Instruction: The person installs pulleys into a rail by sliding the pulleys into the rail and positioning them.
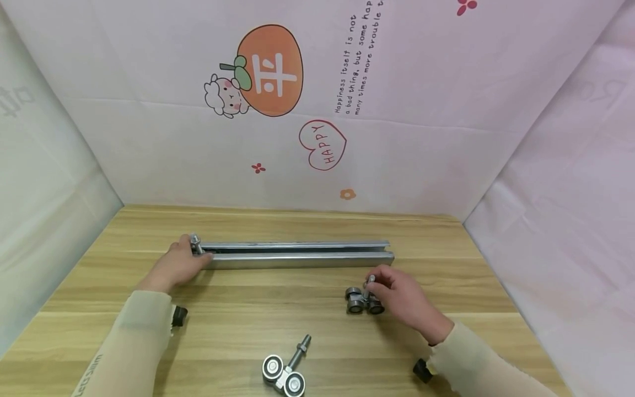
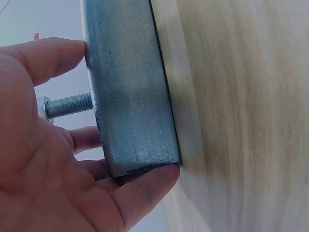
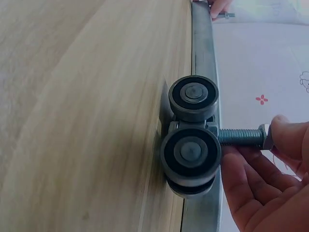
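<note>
A metal channel rail (image 1: 297,261) lies across the table, slot facing up. My left hand (image 1: 177,264) holds its left end; in the left wrist view the fingers (image 2: 149,191) wrap round the end of the rail (image 2: 130,92), and a threaded bolt (image 2: 72,105) stands out of the slot between them. In front of the rail's right end, my right hand (image 1: 404,295) pinches the bolt (image 1: 370,282) of a roller trolley (image 1: 355,303). The right wrist view shows the trolley's wheels (image 3: 190,152) close up and the thumb (image 3: 287,137) at the bolt's nut end.
Another roller trolley (image 1: 284,375) lies at the table's front middle, its bolt pointing back and right. A white printed cloth (image 1: 407,138) hangs behind the wooden table (image 1: 233,320), with cloth walls at both sides.
</note>
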Demonstrator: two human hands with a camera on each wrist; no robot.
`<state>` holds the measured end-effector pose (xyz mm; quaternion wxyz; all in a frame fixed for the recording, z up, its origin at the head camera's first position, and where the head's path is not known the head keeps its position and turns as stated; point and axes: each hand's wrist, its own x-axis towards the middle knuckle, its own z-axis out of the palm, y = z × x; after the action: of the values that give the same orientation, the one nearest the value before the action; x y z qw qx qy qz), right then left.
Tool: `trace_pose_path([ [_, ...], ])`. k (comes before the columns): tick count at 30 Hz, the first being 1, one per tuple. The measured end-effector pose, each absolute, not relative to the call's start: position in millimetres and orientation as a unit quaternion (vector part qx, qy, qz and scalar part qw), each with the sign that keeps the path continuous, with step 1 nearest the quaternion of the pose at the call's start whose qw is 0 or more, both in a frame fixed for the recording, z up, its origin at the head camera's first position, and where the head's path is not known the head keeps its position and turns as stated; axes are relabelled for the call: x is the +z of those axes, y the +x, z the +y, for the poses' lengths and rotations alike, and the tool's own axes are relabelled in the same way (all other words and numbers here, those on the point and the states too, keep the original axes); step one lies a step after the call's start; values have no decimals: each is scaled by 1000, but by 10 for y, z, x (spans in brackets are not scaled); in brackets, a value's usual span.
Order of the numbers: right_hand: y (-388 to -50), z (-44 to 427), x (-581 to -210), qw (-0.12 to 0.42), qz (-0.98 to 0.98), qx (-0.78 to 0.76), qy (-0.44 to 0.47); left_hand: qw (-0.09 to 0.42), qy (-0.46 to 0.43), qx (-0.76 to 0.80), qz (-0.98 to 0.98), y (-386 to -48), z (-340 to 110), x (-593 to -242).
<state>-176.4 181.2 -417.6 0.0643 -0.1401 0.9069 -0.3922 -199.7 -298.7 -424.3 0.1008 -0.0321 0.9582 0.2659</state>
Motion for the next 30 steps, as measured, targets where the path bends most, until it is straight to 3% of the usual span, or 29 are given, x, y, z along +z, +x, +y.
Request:
trace_pose_path([
  [30,-2080,2245,-4259,4,923,-378,-67,103,-36,270,957,-1984,-2972,-4234],
])
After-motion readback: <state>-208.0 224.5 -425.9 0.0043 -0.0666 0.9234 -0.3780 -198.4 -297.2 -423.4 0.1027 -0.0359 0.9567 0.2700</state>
